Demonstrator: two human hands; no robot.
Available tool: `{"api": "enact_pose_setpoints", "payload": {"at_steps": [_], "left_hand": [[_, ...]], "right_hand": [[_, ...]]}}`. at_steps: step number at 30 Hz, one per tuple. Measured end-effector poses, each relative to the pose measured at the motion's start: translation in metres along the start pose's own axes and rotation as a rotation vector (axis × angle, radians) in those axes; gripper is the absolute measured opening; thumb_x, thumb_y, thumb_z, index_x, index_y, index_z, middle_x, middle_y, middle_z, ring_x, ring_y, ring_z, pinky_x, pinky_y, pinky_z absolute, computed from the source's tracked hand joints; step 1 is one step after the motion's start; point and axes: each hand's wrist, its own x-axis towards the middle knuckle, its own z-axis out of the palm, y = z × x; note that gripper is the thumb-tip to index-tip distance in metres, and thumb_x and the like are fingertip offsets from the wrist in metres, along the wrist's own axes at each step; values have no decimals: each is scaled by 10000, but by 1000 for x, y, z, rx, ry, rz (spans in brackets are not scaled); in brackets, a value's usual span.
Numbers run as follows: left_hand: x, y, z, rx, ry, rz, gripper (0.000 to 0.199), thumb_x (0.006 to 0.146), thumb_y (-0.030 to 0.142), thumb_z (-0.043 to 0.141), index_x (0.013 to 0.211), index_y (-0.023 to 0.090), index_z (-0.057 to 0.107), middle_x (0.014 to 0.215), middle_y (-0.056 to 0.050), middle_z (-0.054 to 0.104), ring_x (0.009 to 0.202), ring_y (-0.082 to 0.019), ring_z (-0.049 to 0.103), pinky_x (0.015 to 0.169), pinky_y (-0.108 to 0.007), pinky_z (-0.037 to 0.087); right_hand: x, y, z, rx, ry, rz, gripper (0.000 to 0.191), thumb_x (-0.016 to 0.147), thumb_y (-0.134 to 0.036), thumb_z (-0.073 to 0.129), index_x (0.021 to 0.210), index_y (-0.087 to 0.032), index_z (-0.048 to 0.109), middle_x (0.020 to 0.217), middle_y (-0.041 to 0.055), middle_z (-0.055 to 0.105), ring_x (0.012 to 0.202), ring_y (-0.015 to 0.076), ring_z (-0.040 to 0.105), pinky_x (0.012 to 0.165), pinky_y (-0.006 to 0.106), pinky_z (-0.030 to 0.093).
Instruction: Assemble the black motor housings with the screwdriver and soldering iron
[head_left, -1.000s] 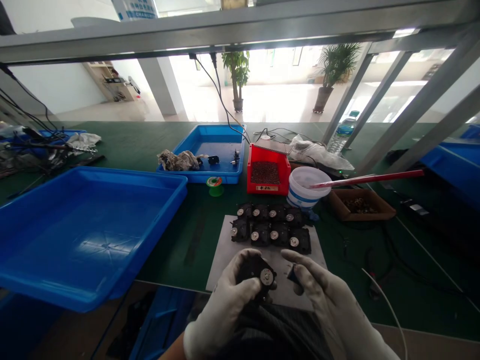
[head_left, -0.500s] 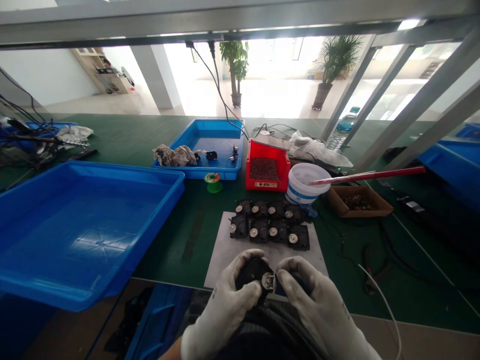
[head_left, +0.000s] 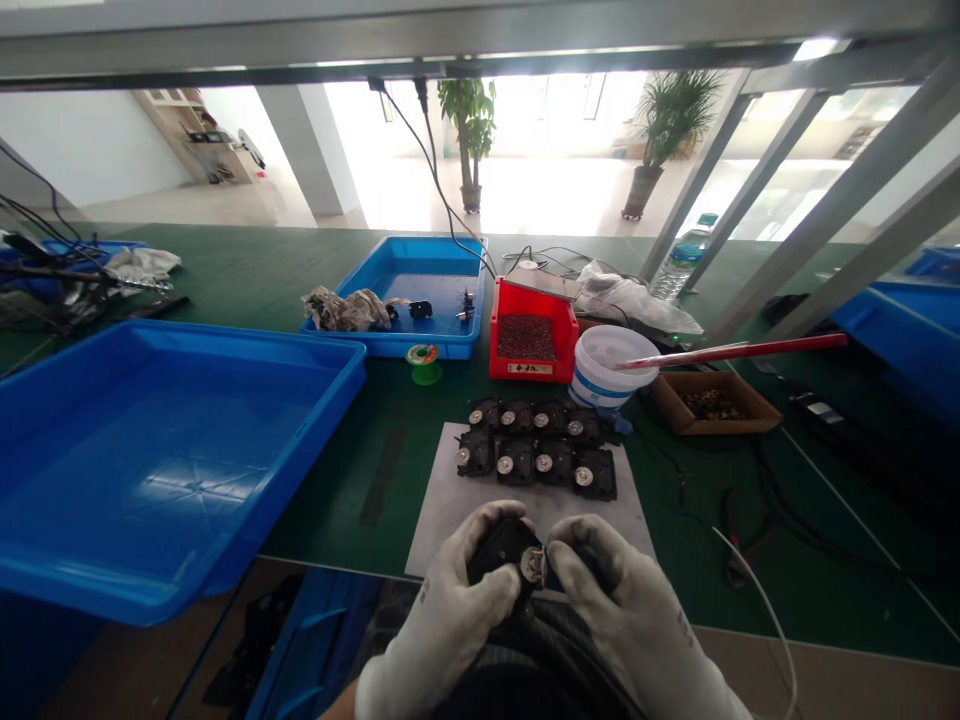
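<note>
My left hand point(head_left: 459, 597), in a whitish glove, is wrapped round a black part point(head_left: 501, 550) with a silver round piece point(head_left: 532, 566) on its right side. Beside that piece is my gloved right hand point(head_left: 616, 590), its thumb and index finger pinched close to the part's edge; whatever lies between those fingertips is too small to name. Beyond my hands, several similar black parts point(head_left: 552, 464) with silver discs stand in two rows on a white sheet point(head_left: 442, 510).
A large blue tray point(head_left: 300, 440) is on the left, a smaller blue tray point(head_left: 450, 346) behind. Near the rows are a green spool point(head_left: 425, 368), red bin point(head_left: 532, 371), white bucket point(head_left: 600, 385) and cardboard box point(head_left: 712, 425). Pliers point(head_left: 739, 540) and a white cable point(head_left: 765, 600) lie right.
The fingertips of my right hand have shifted slightly against the edge of the held part. The whole view has moved a little; my left hand keeps its hold.
</note>
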Motion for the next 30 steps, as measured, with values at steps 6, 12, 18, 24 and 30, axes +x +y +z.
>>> {"api": "enact_pose_setpoints", "payload": {"at_steps": [6,12,18,24,30], "left_hand": [[0,4,1,16,-1,5,470,793,280,682,1248,176,632,1199,-110,732,1118,-316,679,943,-391,567],[0,3,0,53,5,6,477,792,243,653,1264,180,633,1209,-99,731,1132,-312,684,947,-382,570],[0,2,-3,91,5,11,480,792,256,646,1267,188,642,1228,-102,735,1160,-324,691,984,-400,560],[1,0,-3,94,19,32,464,801,251,649,1263,207,652,1226,-89,744,1179,-320,690,1011,-394,548],[4,-1,-4,102,27,23,474,788,233,644,1262,200,652,1198,-87,742,1159,-317,691,984,-385,562]], "right_hand": [[-2,-1,3,18,-5,16,231,986,-434,589,968,-226,687,868,45,768,807,185,755,682,198,580],[-3,-5,8,44,52,23,219,970,-424,594,930,-229,683,821,31,752,753,172,734,636,186,557],[-2,-3,8,28,47,42,230,978,-436,580,929,-233,676,818,22,747,742,165,721,654,193,545],[-2,-10,6,19,9,71,245,971,-451,578,922,-228,667,792,11,734,710,158,692,634,199,520],[-2,-18,7,16,31,79,225,966,-432,566,904,-232,648,758,-6,716,682,146,669,654,207,502]]}}
